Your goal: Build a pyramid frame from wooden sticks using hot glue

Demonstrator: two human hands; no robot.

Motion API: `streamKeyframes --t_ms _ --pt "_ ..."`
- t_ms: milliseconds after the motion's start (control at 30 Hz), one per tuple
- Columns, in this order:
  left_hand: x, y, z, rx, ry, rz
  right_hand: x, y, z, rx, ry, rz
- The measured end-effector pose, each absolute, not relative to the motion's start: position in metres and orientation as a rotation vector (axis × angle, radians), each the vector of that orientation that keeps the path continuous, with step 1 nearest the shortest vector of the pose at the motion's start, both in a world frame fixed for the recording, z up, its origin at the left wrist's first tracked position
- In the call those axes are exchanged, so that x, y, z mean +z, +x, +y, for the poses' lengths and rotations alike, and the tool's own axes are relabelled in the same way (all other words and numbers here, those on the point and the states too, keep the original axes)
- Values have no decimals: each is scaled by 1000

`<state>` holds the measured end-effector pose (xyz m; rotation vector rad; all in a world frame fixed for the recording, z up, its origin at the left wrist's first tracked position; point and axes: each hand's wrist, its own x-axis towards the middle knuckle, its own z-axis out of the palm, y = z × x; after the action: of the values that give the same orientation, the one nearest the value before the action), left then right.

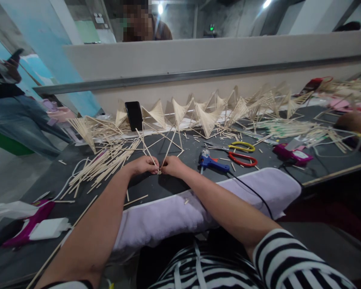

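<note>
Pinching the near corner of the frame [169,145], we have our left hand [144,165] and right hand [173,165] almost meeting, both at the join, so neither is clearly nearer. The fingers of each are drawn together on the stick ends, with no wide gap; exactly how each tip bears on the wood is too small to tell. The frame stands on the table [191,158] straight ahead of us, lying wholly on the far side of the fingers. From our grip its two front sticks spread in a V, one slanting up and to the left, the other up and to the right; no single long axis stands out. The glue gun [212,161] lies to the right, apart from the right hand, with the scissors [228,150] just beyond it. Loose sticks [111,162] lie left of the left hand.
</note>
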<state>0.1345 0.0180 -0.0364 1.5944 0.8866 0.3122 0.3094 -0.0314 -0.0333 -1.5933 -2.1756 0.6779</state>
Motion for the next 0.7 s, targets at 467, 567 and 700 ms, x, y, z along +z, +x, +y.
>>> streamKeyframes --t_ms 467,567,700 --pt "-34 135 16 315 1572 884 -38 309 -27 662 -1594 -2178" --pt "-34 135 17 319 1572 867 -37 309 -27 672 -1595 -2178" --pt "-37 134 18 319 1586 844 -35 309 -29 691 -1589 -2161"
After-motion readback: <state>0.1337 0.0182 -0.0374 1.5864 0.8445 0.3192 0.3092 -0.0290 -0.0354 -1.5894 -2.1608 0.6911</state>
